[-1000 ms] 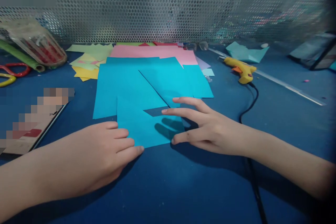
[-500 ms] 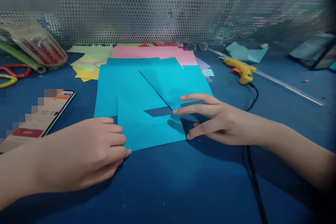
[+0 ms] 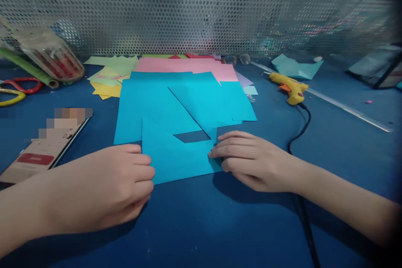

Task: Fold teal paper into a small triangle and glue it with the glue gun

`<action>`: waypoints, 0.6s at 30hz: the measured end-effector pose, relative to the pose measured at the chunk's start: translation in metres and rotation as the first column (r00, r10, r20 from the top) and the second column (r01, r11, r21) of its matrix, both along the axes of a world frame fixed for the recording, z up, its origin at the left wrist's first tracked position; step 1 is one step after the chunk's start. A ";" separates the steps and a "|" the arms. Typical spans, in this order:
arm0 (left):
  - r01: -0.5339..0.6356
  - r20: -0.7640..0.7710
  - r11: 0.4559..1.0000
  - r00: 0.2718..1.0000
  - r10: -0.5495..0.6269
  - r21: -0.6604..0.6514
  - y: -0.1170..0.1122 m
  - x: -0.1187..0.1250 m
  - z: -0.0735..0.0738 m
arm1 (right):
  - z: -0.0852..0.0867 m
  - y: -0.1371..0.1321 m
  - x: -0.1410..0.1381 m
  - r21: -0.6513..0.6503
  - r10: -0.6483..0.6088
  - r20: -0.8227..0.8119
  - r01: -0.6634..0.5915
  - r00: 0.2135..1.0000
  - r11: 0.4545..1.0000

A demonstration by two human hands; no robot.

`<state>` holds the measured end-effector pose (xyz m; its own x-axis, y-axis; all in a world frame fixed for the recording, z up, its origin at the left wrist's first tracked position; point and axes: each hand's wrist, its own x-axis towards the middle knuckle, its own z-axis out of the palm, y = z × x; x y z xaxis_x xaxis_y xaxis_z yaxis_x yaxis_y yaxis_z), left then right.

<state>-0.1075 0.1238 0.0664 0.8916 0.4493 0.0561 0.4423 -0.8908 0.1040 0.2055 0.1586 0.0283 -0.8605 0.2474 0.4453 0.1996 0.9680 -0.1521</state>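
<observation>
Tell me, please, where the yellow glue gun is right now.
In the head view, the yellow glue gun lies on the blue table at right, beyond the right hand, by the clear strip.

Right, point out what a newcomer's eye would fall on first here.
First, the bright blue paper spread across the middle of the dark blue table, with the left fingers and the right fingers at opposite sides of its nearest piece. Next, the yellow glue gun lying to the right, then the pink paper just beyond the blue, in front of the perforated panel.
</observation>
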 end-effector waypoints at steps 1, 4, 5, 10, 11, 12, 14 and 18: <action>0.041 -0.027 0.998 0.999 -0.042 -0.040 0.001 0.000 -0.001 | -0.001 0.000 -0.001 -0.003 -0.003 -0.012 0.003 1.000 1.000; 0.067 -0.045 0.993 0.996 -0.072 -0.100 0.002 -0.002 -0.001 | -0.002 0.000 -0.002 -0.006 -0.006 -0.021 0.006 1.000 1.000; 0.056 -0.036 0.993 0.998 -0.060 -0.099 0.002 -0.003 -0.001 | -0.001 0.000 -0.002 -0.008 -0.007 -0.019 0.007 1.000 1.000; -0.003 -0.017 0.986 1.000 0.000 -0.167 0.001 -0.008 0.005 | -0.001 0.000 -0.002 -0.004 -0.004 -0.030 0.004 1.000 1.000; -0.017 -0.011 0.980 1.000 0.015 -0.196 0.001 -0.009 0.006 | -0.001 0.000 -0.003 -0.003 -0.003 -0.033 0.003 0.999 1.000; -0.030 -0.004 0.973 1.000 0.030 -0.227 0.001 -0.010 0.008 | -0.001 0.000 -0.003 -0.001 -0.004 -0.036 0.004 0.999 1.000; -0.047 0.011 0.957 0.999 0.052 -0.285 0.002 -0.012 0.010 | -0.002 0.000 -0.004 0.000 -0.007 -0.051 0.007 0.999 1.000; -0.069 -0.008 0.946 0.998 0.070 -0.316 0.007 -0.010 0.014 | -0.002 0.001 -0.005 -0.007 -0.007 -0.075 0.006 0.997 1.000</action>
